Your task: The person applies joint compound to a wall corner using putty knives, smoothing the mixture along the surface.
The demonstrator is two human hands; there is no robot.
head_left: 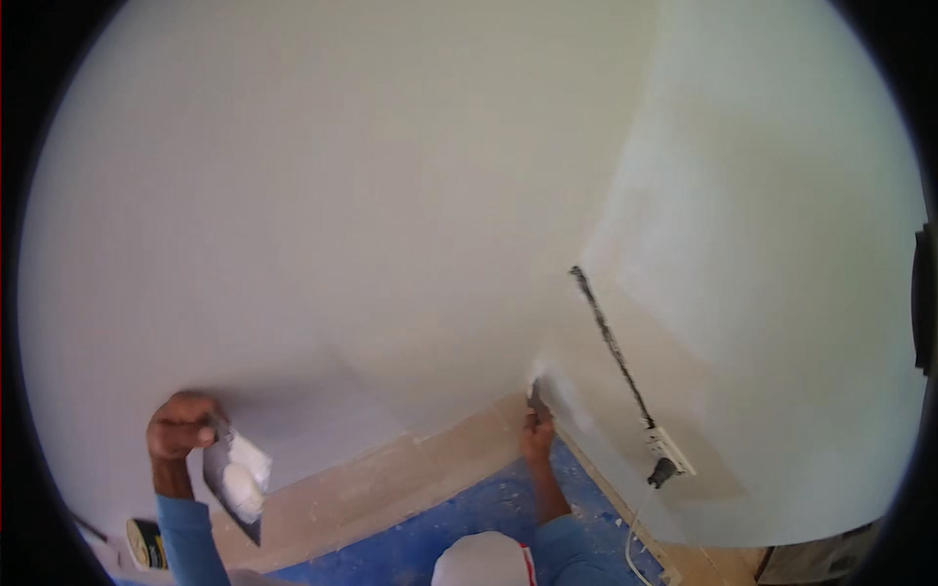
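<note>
My left hand [183,425], raised at the lower left, is closed on a wide metal trowel [222,481] with white paste [242,483] lying on it. Low in the corner, my right hand [537,430] grips a narrow putty knife [534,394], its blade at the whitish patch where the two walls [371,225] meet, near the top of the skirting [371,485]. Blue sleeves cover both of my forearms.
A dark rough channel [611,342] runs down the right wall to a white socket plate [684,455] with a black plug [661,474] and white cord [629,547]. A tub [147,544] stands at lower left, a blue sheet [410,539] covers floor, and a white cap [484,562] shows below.
</note>
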